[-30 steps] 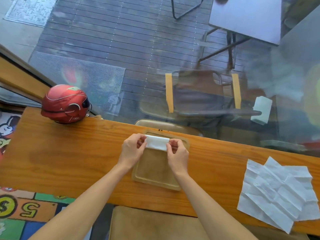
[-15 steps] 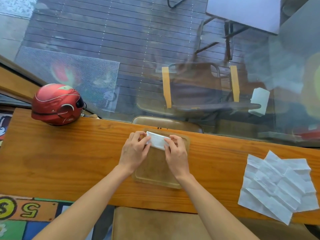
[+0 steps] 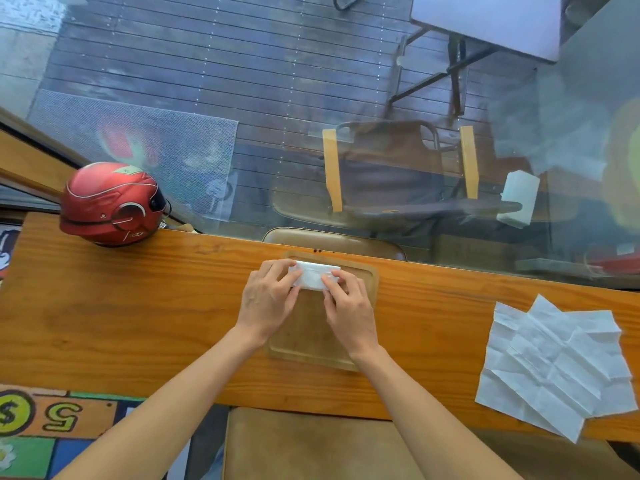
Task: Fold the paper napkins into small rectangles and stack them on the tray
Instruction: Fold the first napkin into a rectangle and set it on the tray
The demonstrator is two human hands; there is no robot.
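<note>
The light, limp folded napkin (image 3: 313,277) is pinched by both hands' fingers (image 3: 294,277) at the wooden tray's (image 3: 372,289) far end; its short ends are best gripped.

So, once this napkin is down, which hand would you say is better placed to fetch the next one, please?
Probably the right hand: the unfolded napkins lie on its side of the tray, while the left hand would have to cross over.
</note>
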